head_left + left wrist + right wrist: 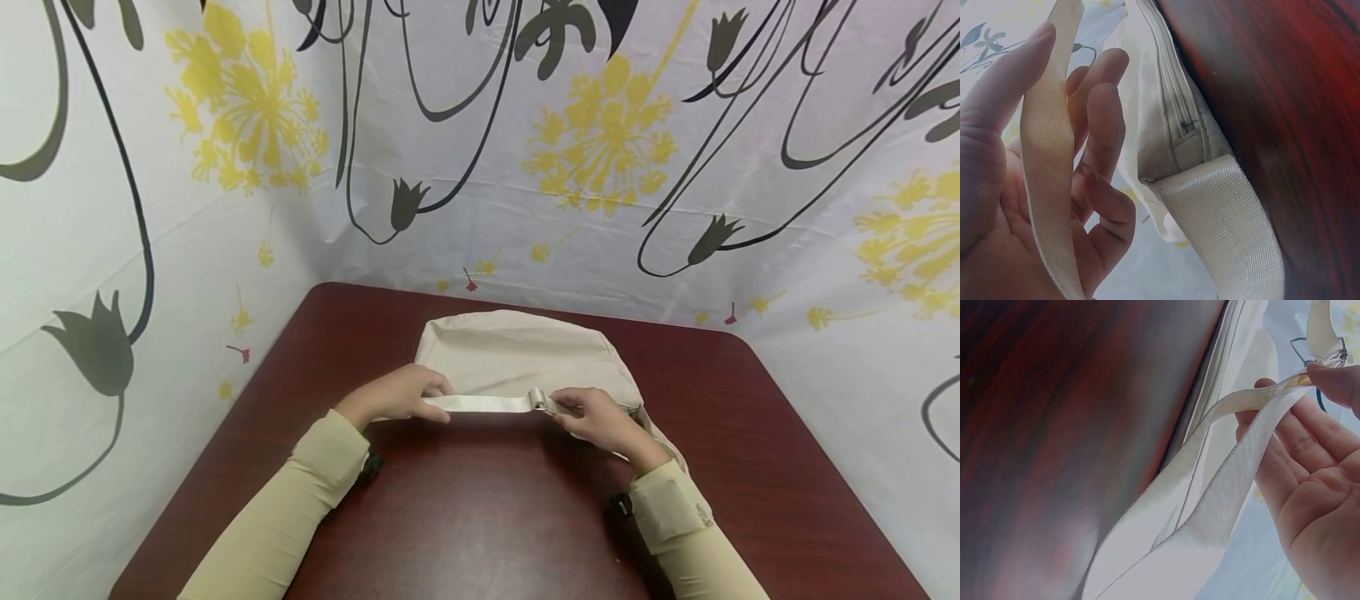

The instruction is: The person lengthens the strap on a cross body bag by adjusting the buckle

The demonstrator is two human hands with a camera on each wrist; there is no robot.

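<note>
A cream cloth bag [525, 350] lies on the table in the head view. Its strap [483, 404] is stretched straight between the two hands, along the bag's near side. My left hand [401, 393] holds the strap's left part; in the left wrist view the webbing [1050, 144] runs between thumb and curled fingers. My right hand [596, 417] pinches the strap just right of a metal slider buckle [537, 398]. Two layers of webbing [1229, 469] run from that grip in the right wrist view. A zipper [1175, 81] runs along the bag's edge.
The dark red wooden table [465, 517] has rounded far corners. White curtains [480, 150] with yellow and grey flower prints hang behind it and at both sides.
</note>
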